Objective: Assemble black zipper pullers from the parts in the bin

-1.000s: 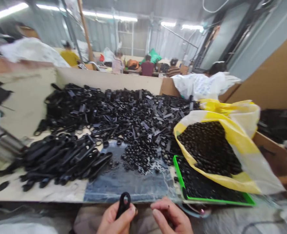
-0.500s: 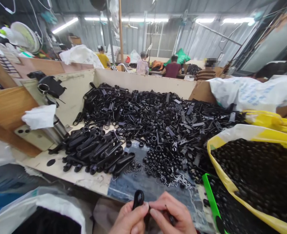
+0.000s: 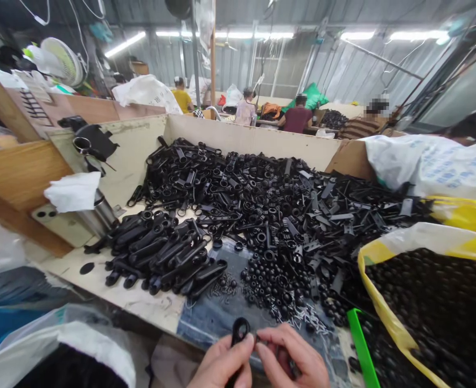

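At the bottom edge, my left hand (image 3: 222, 364) pinches a black plastic part with a loop end (image 3: 239, 330), held upright. My right hand (image 3: 294, 358) is closed beside it, fingertips touching the part near my left thumb; what it pinches is too small to make out. Just beyond the hands lies a blue cloth (image 3: 217, 315) on the table. On it sit small black rings (image 3: 276, 280) and tiny metal pins (image 3: 225, 286). A neat stack of long black parts (image 3: 163, 253) lies to the left.
A big heap of mixed black parts (image 3: 262, 199) fills the walled wooden table (image 3: 246, 137). A yellow bag of black beads (image 3: 435, 302) and a green tray (image 3: 359, 345) sit right. A steel flask under white cloth (image 3: 80, 202) stands left. Several people work in the background.
The view swung left and steadied, bringing the fan and flask into sight. My hands came together on the looped part, and the right fingertips now meet it.
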`<action>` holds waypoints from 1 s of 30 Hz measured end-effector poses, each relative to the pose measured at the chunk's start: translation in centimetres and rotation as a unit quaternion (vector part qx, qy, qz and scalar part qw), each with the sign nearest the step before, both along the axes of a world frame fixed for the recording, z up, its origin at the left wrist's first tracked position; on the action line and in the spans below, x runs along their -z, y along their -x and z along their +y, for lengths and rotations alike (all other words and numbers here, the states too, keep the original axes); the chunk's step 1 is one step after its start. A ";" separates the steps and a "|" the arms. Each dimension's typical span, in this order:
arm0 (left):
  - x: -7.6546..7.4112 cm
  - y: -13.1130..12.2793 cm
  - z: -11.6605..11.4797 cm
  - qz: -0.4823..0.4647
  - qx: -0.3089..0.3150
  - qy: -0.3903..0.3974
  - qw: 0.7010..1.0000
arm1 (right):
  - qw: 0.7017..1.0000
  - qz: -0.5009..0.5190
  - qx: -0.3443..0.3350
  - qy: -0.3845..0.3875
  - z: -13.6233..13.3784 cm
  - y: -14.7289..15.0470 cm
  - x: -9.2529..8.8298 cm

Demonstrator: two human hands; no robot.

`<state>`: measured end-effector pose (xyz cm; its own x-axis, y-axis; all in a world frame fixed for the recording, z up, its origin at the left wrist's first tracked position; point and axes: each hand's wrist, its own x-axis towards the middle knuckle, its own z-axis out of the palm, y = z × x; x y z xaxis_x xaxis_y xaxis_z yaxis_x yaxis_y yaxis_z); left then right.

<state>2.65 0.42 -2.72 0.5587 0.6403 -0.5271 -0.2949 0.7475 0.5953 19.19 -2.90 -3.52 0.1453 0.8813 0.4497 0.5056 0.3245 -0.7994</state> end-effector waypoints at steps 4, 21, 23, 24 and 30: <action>-1.4 0.7 0.4 0.010 0.048 -0.056 0.997 | 0.999 -0.029 -0.015 -0.004 0.4 -1.0 -0.8; 0.5 1.6 -1.8 0.197 0.010 -0.103 0.975 | 0.977 -0.157 -0.122 -0.080 0.8 -0.5 -1.5; 1.2 1.9 -2.3 0.211 -0.017 -0.112 0.971 | 0.978 -0.159 -0.119 -0.065 0.5 -0.5 -1.0; 1.4 2.0 -2.5 0.212 -0.030 -0.117 0.970 | 0.979 -0.158 -0.120 -0.054 0.3 -0.4 -0.7; -0.5 1.5 -2.7 0.286 -0.059 -0.163 0.942 | 0.979 -0.171 -0.102 -0.034 -0.7 -0.3 0.5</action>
